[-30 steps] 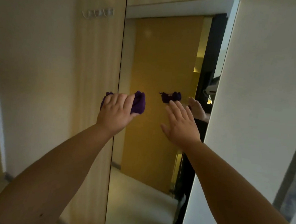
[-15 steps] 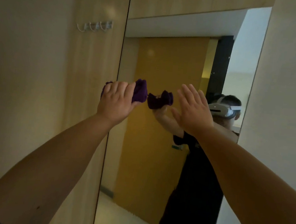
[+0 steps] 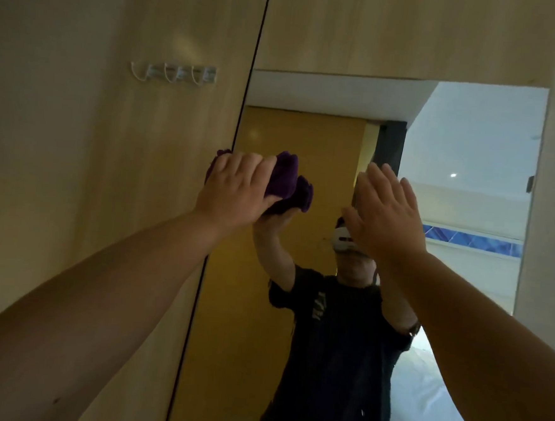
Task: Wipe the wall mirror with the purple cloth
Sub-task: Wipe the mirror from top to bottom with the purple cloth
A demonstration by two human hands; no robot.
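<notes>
Head view takes in a pale wood-grain wall panel (image 3: 90,197) filling the left side, with more of the same panelling running across the top. Set into it is the wall mirror (image 3: 470,158), tall and rectangular, its left edge marked by a thin dark line that slants down through the frame. The glass reflects a yellow-orange door, a bright white room, and the person in a dark shirt with a white headset. Both bare forearms reach up from the bottom corners toward the glass. The right hand (image 3: 384,214) is raised in front of the mirror with its fingers straight and together, holding nothing; whether the palm touches the glass cannot be told. The left hand (image 3: 235,191) is at the mirror's left edge, its grip closed around the bunched purple cloth (image 3: 283,178), which bulges out past the fingers and meets its own reflection on the glass. A row of small white hooks (image 3: 174,72) sits on the panel above and left of that hand.
</notes>
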